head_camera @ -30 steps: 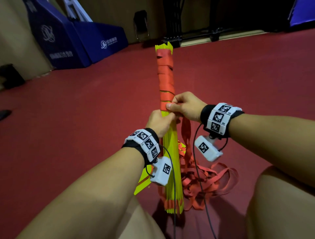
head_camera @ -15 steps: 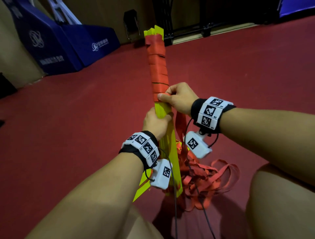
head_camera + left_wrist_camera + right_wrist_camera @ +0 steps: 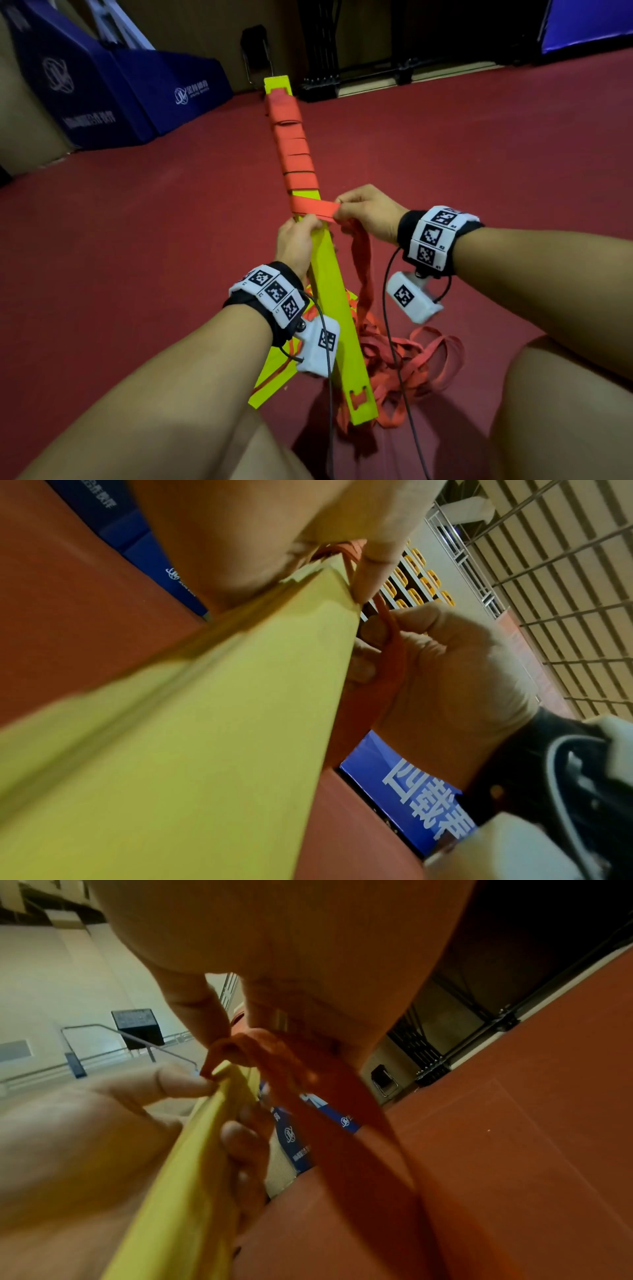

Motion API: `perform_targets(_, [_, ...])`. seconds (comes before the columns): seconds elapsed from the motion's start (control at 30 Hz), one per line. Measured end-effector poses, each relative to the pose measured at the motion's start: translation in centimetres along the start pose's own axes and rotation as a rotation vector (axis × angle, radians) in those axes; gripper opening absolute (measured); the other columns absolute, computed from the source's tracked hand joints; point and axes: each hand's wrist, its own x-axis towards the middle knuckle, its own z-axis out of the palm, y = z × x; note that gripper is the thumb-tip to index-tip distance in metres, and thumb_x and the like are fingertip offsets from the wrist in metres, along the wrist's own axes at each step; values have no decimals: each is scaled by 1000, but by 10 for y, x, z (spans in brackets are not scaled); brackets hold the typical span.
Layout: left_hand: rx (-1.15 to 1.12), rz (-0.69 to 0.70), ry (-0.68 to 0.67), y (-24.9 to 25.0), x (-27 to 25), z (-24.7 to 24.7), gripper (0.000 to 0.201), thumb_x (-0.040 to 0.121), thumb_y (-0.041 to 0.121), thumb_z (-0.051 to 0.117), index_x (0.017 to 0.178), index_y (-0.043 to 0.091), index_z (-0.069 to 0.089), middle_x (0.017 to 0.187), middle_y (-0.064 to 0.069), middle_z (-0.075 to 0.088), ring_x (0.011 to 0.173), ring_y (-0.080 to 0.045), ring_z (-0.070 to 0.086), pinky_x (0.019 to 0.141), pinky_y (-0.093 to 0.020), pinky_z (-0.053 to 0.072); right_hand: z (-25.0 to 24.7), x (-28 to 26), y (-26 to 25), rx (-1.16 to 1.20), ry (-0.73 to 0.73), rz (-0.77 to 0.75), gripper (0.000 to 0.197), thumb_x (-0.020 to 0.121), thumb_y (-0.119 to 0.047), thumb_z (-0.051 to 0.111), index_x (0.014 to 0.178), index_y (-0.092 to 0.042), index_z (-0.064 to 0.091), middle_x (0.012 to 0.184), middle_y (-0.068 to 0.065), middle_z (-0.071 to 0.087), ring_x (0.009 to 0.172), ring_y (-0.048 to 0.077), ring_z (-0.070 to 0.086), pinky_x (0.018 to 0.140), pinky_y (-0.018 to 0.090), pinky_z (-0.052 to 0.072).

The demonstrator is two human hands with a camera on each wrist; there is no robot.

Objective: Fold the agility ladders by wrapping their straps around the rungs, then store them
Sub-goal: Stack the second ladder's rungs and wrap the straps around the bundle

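A stack of yellow-green ladder rungs (image 3: 329, 291) runs from near my knees up and away over the red floor. Its far half is bound in several turns of orange strap (image 3: 293, 150). My left hand (image 3: 296, 240) grips the stack just below the wrapping, thumb on top. My right hand (image 3: 363, 212) pinches a length of the strap (image 3: 317, 210) and holds it taut across the rungs. The loose strap (image 3: 363, 270) hangs from that hand to a tangled pile (image 3: 407, 359). The left wrist view shows the rungs (image 3: 192, 737) and the right hand (image 3: 438, 653) on the strap (image 3: 394, 653).
Blue padded mats (image 3: 113, 92) stand at the back left against the wall. A dark metal frame (image 3: 359, 65) stands at the back centre. A second yellow rung (image 3: 274, 373) lies under my left wrist. My knees (image 3: 561, 411) flank the strap pile. Red floor spreads on both sides.
The rung stack has turned from edge-on to its flat face and tilted left. My right hand has drawn the strap out to the right, across the rungs, as a fresh turn.
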Motion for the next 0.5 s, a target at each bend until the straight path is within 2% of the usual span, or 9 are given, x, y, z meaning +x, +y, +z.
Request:
perform_targets(0.1, [-34,-29,-19,0,1,-1,8,85,13,56,83,5,58,65,-14,57,48,-26,55,51,-29,47,-9,0,7,-249,38,-72,21,88,-24,67,67,-23,64,60,-8,63,57,10,52,63,33,40])
perform_targets(0.2, [-63,-50,-54,1,2,-4,21,92,30,62,88,10,61,62,-13,59,45,-26,54,47,-27,45,-14,-1,12,-291,95,-100,23,91,-27,68,69,-28,63,65,-9,68,58,1,56,66,29,43])
perform_targets(0.33, [49,34,-2,-4,7,-12,39,100,47,54,88,11,63,61,-12,62,46,-25,56,48,-28,45,-12,-4,11,-202,94,-139,14,93,-21,69,80,-24,63,66,-6,63,55,3,53,60,24,45])
perform_targets(0.43, [116,97,52,-6,11,-18,42,101,49,53,87,11,65,61,-9,65,47,-26,60,51,-28,48,-10,-5,6,-182,49,-102,22,97,-22,63,75,-19,61,63,-4,59,56,11,52,57,25,43])
perform_targets(0.5, [120,106,67,-5,10,-20,41,101,48,53,88,11,65,60,-6,65,46,-25,60,50,-28,49,-9,-6,4,-198,-25,-64,29,99,-25,60,71,-16,63,60,-4,57,55,9,50,58,24,41])
